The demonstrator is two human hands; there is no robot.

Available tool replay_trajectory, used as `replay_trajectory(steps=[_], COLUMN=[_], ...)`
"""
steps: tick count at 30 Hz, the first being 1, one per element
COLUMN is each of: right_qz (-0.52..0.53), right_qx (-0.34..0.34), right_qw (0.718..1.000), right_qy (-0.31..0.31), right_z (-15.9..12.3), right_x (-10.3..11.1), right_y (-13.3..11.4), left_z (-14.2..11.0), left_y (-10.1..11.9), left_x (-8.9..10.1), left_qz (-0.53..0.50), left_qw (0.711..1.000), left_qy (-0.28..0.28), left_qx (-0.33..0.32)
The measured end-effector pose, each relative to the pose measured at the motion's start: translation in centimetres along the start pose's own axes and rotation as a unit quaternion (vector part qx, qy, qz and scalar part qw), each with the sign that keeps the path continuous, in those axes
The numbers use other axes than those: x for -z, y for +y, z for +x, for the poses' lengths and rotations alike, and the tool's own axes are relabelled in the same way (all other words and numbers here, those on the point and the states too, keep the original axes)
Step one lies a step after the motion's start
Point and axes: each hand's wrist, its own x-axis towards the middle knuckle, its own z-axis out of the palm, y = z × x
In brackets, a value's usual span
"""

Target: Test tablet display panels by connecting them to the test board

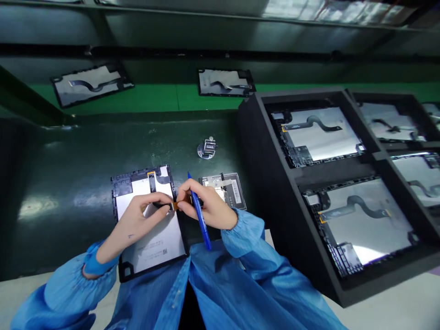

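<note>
A tablet screen assembly (156, 240) lies back side up before me, its near edge against my blue smock. Over its right edge, my left hand (137, 217) pinches a dark ribbon cable (151, 182) that rises from the panel's top. The fingertips of my right hand (211, 206) are closed on the orange end of the same cable. A blue pen (200, 217) is tucked through my right hand, slanting down towards me. Partly behind that hand lies a flat device with labels and a printed board (235, 190). The fingers cover the middle of the cable.
A chrome tally counter (207, 148) stands on the dark green bench beyond my hands. At right, a black divided tray (299, 183) holds several similar screen assemblies. Two more panels, left (91, 85) and middle (225, 82), rest on the green strip at the back.
</note>
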Motion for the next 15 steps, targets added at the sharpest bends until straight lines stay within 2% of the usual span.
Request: replay_trajectory(steps=[10,13,15], right_qz=[-0.010,-0.003,0.002], right_qx=[-0.014,-0.034,-0.045], right_qw=[1.000,0.999,0.999], right_qy=[-0.008,-0.015,-0.007], right_z=[0.22,0.18,0.19], right_x=[-0.28,-0.59,-0.66], right_y=[0.60,0.54,0.41], left_z=[-0.16,0.32,0.13], left_y=[-0.63,0.03,0.22], left_x=[-0.60,-0.85,-0.48], left_qz=[-0.107,-0.093,-0.059], left_qw=[0.994,0.995,0.998], left_qy=[-0.037,-0.027,-0.001], left_qx=[0.004,0.023,0.027])
